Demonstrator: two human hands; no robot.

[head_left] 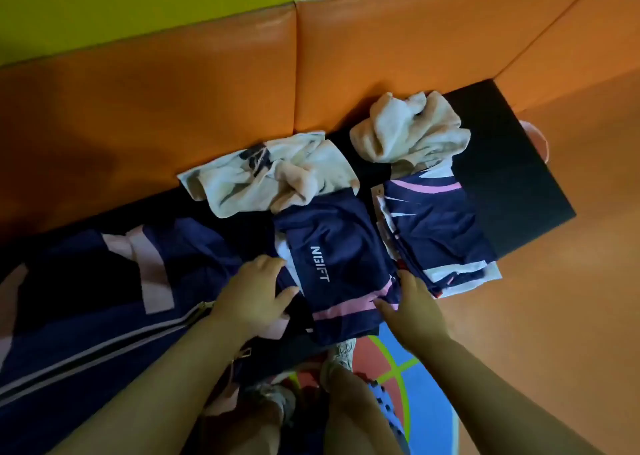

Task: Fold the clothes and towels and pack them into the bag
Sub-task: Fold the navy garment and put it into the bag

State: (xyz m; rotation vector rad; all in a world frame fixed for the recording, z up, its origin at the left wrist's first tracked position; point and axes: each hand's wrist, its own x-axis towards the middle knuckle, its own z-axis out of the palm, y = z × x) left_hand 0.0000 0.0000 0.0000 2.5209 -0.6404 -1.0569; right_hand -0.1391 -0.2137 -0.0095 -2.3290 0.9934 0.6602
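Observation:
A folded navy garment (341,267) with pink stripes and white lettering lies on the black bench top (512,177). My left hand (258,290) grips its left edge, thumb on top. My right hand (410,304) holds its right edge near the pink stripe. A second folded navy, pink and white garment (438,229) lies just to the right. Two crumpled white towels sit behind: one (273,174) at the centre, another (410,127) further right. A large navy bag (100,298) with pink straps and a zipper lies at the left.
Orange padded walls (207,84) rise behind and to the right of the bench. Below, the floor (426,385) shows blue, red and green markings. My shoes and legs stand at the bench's front edge.

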